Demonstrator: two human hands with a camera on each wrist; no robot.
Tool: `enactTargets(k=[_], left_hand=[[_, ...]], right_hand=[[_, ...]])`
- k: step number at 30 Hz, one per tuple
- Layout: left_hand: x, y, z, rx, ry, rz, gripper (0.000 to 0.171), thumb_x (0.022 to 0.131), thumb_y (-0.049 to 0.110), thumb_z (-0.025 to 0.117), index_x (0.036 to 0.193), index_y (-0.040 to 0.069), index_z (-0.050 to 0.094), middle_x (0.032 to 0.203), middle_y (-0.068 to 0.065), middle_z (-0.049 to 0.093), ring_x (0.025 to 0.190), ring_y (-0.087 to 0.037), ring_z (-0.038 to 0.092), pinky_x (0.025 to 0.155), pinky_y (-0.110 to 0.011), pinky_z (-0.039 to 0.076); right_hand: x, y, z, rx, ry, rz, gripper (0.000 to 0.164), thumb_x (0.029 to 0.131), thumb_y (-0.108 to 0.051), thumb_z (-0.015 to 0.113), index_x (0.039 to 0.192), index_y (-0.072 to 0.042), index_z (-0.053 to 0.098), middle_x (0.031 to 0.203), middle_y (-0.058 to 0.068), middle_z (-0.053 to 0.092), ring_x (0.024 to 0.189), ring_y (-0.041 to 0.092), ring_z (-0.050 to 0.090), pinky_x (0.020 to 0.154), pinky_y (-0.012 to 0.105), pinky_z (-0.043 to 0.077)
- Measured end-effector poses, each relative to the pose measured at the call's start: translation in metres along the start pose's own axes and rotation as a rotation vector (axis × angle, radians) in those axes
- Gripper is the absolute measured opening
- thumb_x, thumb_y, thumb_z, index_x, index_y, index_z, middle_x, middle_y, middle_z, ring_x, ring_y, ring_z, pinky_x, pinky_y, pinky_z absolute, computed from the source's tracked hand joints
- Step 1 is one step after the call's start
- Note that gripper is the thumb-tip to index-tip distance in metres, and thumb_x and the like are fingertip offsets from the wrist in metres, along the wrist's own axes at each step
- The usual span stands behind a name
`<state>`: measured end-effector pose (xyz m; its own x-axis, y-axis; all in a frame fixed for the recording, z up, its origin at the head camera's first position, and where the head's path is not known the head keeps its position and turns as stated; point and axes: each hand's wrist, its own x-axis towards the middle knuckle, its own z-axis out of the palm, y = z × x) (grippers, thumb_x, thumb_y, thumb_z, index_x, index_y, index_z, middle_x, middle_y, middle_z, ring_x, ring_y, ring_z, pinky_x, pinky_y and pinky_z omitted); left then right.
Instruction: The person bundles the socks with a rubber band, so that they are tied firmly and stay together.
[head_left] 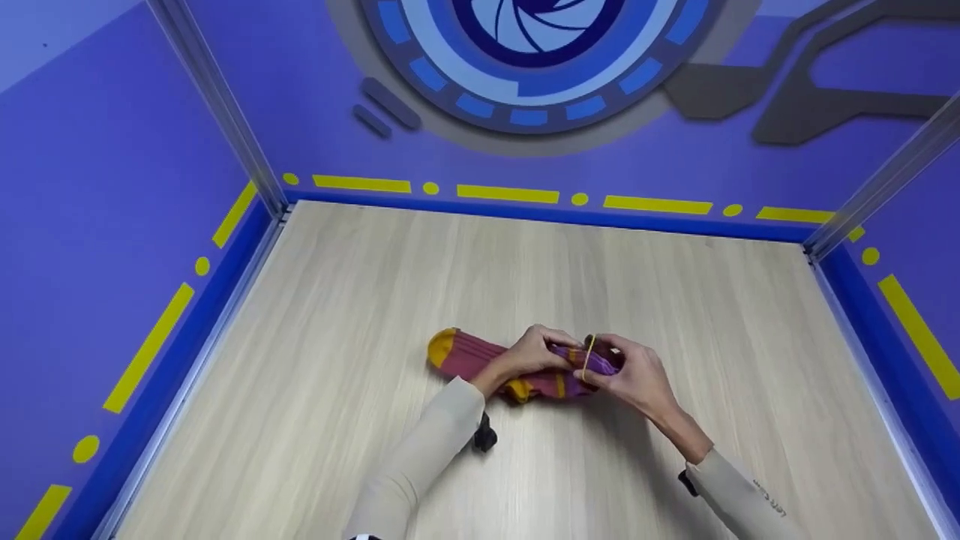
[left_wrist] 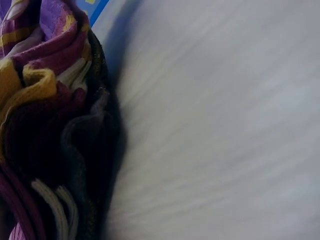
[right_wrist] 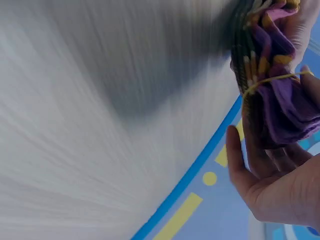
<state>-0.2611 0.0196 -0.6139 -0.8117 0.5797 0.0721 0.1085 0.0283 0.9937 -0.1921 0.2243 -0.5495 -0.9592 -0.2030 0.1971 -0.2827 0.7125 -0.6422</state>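
A bundle of socks, maroon and purple with mustard toe and stripes, lies across the middle of the table. My left hand grips the bundle near its striped end. On the right, my right hand holds a thin yellow rubber band with fingers and thumb at the purple end. In the right wrist view, the rubber band loops around the bundle, and purple cuffs stick out past it. The left wrist view shows stacked sock folds, some dark, some with pale stripes; the left hand is mostly hidden there.
The wood-grain table is bounded by blue side walls and a back wall with yellow marks. Metal posts stand at its far corners. A small black device sits at the left wrist.
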Motion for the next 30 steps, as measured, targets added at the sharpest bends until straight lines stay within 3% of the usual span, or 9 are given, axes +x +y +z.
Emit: enactTargets(k=[7,14,18,21,24,30], left_hand=[[-0.001,0.0,0.001,0.064,0.001,0.022,0.034,0.079,-0.006,0.081,0.113,-0.006,0.075,0.115,-0.025,0.073,0.096,-0.001,0.067,0.091,-0.019,0.053],[-0.003,-0.002,0.0,0.052,-0.01,0.004,0.033,0.081,-0.004,0.08,0.113,-0.004,0.076,0.115,-0.023,0.074,0.095,-0.002,0.068,0.089,-0.02,0.054],[-0.003,0.0,0.0,0.09,0.0,0.003,0.031,0.081,0.001,0.082,0.112,-0.001,0.077,0.113,-0.02,0.076,0.091,0.002,0.065,0.086,-0.017,0.053],[-0.006,0.008,0.0,0.108,-0.013,-0.006,0.031,0.082,0.003,0.082,0.113,0.001,0.077,0.113,-0.019,0.076,0.09,0.002,0.063,0.083,-0.016,0.051],[-0.012,0.018,-0.002,0.069,-0.019,-0.037,0.029,0.086,-0.002,0.073,0.114,0.0,0.075,0.114,-0.02,0.075,0.092,-0.004,0.064,0.083,-0.018,0.05],[-0.02,0.038,-0.001,0.083,0.02,-0.094,0.02,0.093,0.001,0.067,0.11,0.0,0.077,0.111,-0.018,0.076,0.095,-0.012,0.067,0.083,-0.018,0.053]], right_hand=[[0.001,0.0,0.0,-0.01,0.008,-0.061,0.055,0.071,-0.019,0.094,0.119,-0.003,0.073,0.109,0.014,0.077,0.09,0.024,0.071,0.074,0.036,0.055],[0.006,-0.002,0.0,-0.007,-0.009,-0.094,0.033,0.07,-0.016,0.095,0.097,-0.009,0.078,0.089,0.002,0.075,0.077,0.014,0.068,0.067,0.026,0.054],[0.007,-0.002,-0.001,0.004,-0.035,-0.077,0.023,0.073,-0.011,0.091,0.089,-0.01,0.075,0.085,0.002,0.074,0.074,0.011,0.066,0.065,0.023,0.053],[0.006,-0.001,-0.002,0.031,-0.057,-0.046,0.019,0.075,-0.006,0.087,0.087,-0.011,0.073,0.085,0.003,0.075,0.073,0.009,0.064,0.064,0.021,0.05],[0.005,0.001,0.0,0.07,-0.067,-0.021,0.017,0.077,-0.005,0.085,0.089,-0.012,0.074,0.086,0.004,0.077,0.073,0.008,0.064,0.064,0.02,0.049],[0.002,0.005,0.004,0.115,-0.016,-0.009,0.023,0.077,-0.001,0.086,0.097,-0.011,0.079,0.093,0.005,0.079,0.083,0.013,0.07,0.073,0.021,0.053]])
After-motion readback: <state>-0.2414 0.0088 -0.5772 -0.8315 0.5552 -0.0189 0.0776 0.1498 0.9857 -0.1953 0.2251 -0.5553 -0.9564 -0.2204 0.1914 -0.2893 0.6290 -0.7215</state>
